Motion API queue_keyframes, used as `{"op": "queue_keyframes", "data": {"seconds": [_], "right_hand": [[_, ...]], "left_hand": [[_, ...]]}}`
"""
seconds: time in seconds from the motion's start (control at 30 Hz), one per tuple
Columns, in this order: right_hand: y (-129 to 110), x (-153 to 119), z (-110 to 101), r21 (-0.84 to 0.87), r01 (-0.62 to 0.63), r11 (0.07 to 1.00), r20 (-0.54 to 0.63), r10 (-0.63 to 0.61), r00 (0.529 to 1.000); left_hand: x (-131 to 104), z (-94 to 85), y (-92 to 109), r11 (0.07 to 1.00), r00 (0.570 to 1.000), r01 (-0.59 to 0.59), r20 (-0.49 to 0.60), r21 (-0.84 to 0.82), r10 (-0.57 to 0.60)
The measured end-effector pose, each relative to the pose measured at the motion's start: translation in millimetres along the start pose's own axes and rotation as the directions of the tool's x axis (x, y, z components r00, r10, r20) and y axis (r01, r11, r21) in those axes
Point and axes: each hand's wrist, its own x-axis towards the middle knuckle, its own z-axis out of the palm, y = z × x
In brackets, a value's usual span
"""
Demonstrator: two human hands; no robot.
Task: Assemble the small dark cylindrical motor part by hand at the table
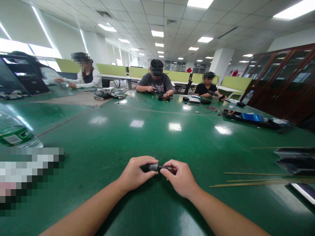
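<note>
Just above the green table, my left hand (137,172) pinches a small grey metal cylinder (153,167) between thumb and fingers. From the cylinder's right end a thin, dark, ridged shaft (165,167) runs level toward my right hand (179,175). The thumb and fingers of that hand are closed around the shaft. Whether cylinder and shaft are one piece or two fitted together, I cannot tell. The fingers hide the shaft's far end.
A clear plastic bottle (17,132) stands at the left. Thin sticks (246,180), dark plastic pieces (295,160) and a phone-like device (304,192) lie right. Across the green table (118,137), several people work among scattered parts; a long black tray (256,119) lies at far right.
</note>
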Motion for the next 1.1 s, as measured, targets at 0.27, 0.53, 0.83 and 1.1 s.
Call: {"op": "queue_keyframes", "data": {"seconds": [0.27, 0.53, 0.83, 1.1], "right_hand": [[2.3, 0.4, 0.3, 0.011, -0.001, 1.000, 0.001, 0.001, 1.000], [3.1, 0.8, 1.2, 0.014, -0.007, 1.000, -0.003, 0.008, 1.000], [4.2, 0.1, 1.1, 0.024, -0.004, 1.000, 0.007, 0.003, 1.000], [4.9, -0.1, 1.6, 0.024, -0.011, 1.000, 0.007, 0.010, 1.000]], "left_hand": [[0.8, -1.5, 1.9, 1.000, 1.000, 0.007, 0.008, 0.002, -0.007], [-0.1, -0.4, -0.1, 1.000, 1.000, 0.005, 0.006, -0.009, -0.005], [-0.1, -1.3, -1.0, 1.000, 1.000, 0.014, 0.006, -0.008, -0.014], [-0.2, -1.9, -1.2, 1.000, 1.000, 0.012, 0.000, -0.003, -0.012]]}}
